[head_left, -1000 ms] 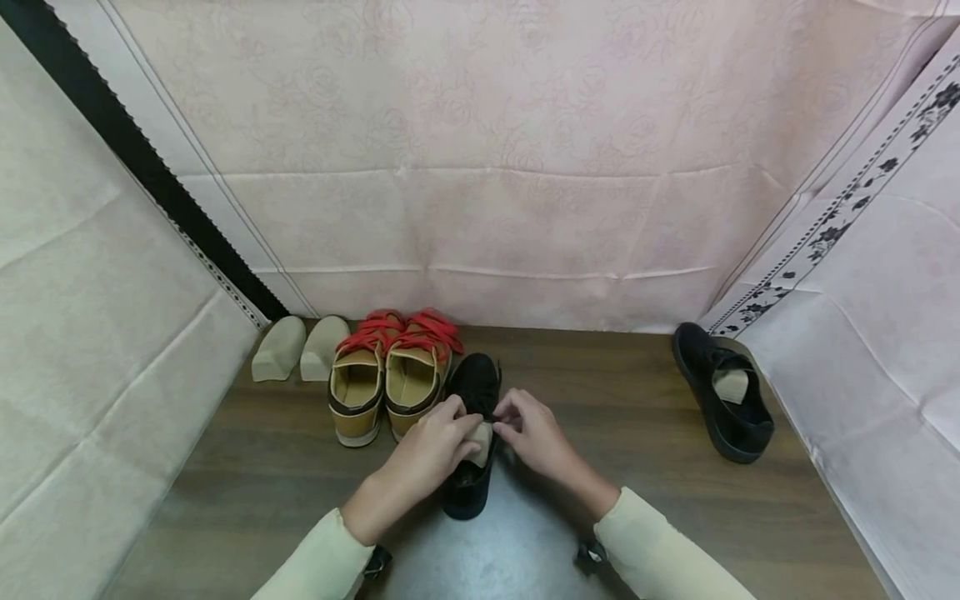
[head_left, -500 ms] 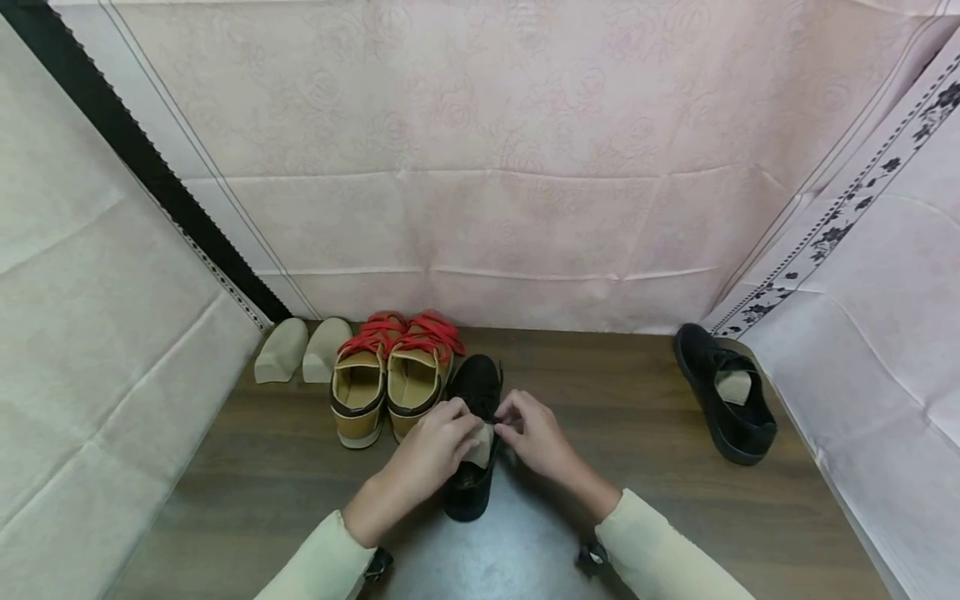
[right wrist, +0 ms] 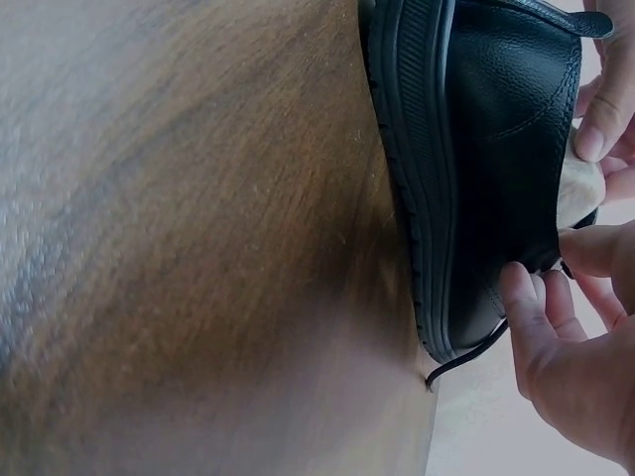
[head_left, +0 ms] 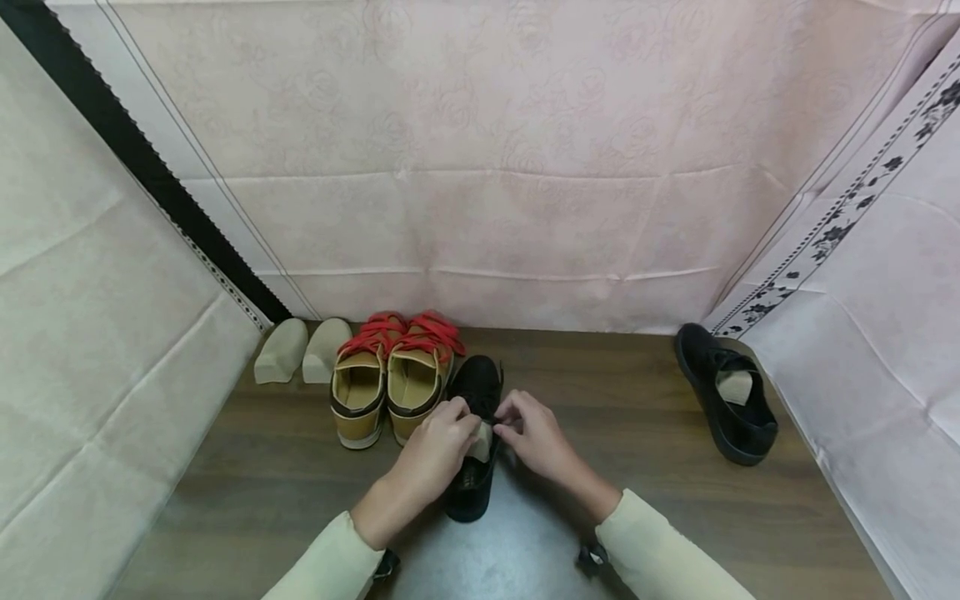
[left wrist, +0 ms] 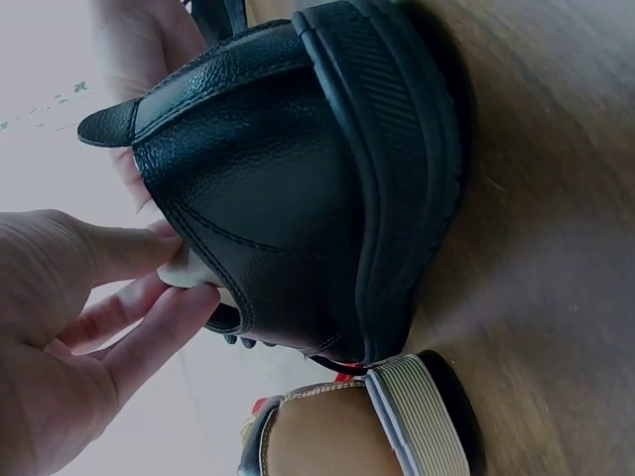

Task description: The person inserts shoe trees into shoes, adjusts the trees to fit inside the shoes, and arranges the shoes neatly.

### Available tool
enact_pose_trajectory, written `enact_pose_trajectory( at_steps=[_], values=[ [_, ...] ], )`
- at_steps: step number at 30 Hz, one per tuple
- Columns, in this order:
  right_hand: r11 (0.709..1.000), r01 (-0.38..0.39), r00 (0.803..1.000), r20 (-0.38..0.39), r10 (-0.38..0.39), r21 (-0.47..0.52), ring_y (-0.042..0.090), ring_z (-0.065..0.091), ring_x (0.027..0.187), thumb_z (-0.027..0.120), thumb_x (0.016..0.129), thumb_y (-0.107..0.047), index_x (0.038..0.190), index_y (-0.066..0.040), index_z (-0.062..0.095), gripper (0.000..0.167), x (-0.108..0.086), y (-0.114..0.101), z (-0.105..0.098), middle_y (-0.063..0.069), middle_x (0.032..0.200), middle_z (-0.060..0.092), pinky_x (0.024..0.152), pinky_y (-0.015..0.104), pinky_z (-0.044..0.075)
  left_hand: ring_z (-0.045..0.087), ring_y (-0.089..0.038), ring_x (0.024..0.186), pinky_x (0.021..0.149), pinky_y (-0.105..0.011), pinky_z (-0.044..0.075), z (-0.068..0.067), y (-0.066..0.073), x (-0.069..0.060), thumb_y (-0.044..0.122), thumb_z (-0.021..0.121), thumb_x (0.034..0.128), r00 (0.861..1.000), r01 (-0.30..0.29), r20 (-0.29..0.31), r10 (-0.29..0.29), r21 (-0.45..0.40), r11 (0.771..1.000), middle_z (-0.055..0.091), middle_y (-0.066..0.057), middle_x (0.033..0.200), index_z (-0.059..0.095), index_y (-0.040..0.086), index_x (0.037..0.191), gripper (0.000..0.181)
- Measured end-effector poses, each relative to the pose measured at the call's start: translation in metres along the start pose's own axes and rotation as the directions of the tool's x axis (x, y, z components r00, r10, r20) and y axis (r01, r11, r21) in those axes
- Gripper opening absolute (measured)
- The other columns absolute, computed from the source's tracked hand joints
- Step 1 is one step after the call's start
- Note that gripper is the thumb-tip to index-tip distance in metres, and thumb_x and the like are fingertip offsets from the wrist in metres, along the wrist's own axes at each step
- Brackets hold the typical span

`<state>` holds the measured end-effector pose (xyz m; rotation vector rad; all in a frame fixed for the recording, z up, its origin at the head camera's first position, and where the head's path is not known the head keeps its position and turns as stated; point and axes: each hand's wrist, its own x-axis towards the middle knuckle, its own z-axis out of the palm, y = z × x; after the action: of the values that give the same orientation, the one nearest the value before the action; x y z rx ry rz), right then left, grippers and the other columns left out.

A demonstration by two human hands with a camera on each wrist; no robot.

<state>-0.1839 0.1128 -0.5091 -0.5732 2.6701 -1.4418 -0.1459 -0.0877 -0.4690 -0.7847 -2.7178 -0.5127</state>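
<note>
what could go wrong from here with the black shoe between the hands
The left hand pinches the beige insert only with its fingertips, so it might slip. A loose lace hangs beside the right hand and could get caught. The black shoe sits close beside a tan shoe, so a sideways tug might knock it.

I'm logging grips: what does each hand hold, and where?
Left fingers pinch the pale insert by its exposed end; right fingers pinch the black shoe by its opening's edge.
</note>
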Motion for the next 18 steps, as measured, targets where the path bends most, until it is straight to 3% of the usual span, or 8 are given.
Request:
enact_pose_trajectory(
  at_steps=[10,18],
  values=[
    [1.000,0.024,1.000,-0.020,-0.024,-0.010,0.013,0.066,0.093,0.075,0.092,-0.001,0.100,-0.014,0.063,0.020,0.000,0.001,0.001,0.000,0.101,0.064,0.081,0.026,0.059,0.061,-0.017,0.089,0.075,-0.033,0.060,0.001,-0.003,0.007,0.013,0.090,0.0807,0.995,0.091,-0.037,-0.092,-0.030,0.995,0.062,-0.002,0.097,0.073,0.010,0.099,0.025],
    [1.000,0.023,0.999,-0.023,-0.023,-0.002,0.013,0.068,0.092,0.076,0.091,0.001,0.099,-0.013,0.063,0.020,0.002,0.001,0.002,0.001,0.102,0.065,0.079,0.023,0.058,0.057,-0.017,0.088,0.074,-0.033,0.057,-0.001,-0.006,0.013,0.013,0.089,0.0812,0.996,0.090,0.018,-0.089,-0.033,0.995,0.060,-0.002,0.097,0.072,0.010,0.099,0.025]
  ],
)
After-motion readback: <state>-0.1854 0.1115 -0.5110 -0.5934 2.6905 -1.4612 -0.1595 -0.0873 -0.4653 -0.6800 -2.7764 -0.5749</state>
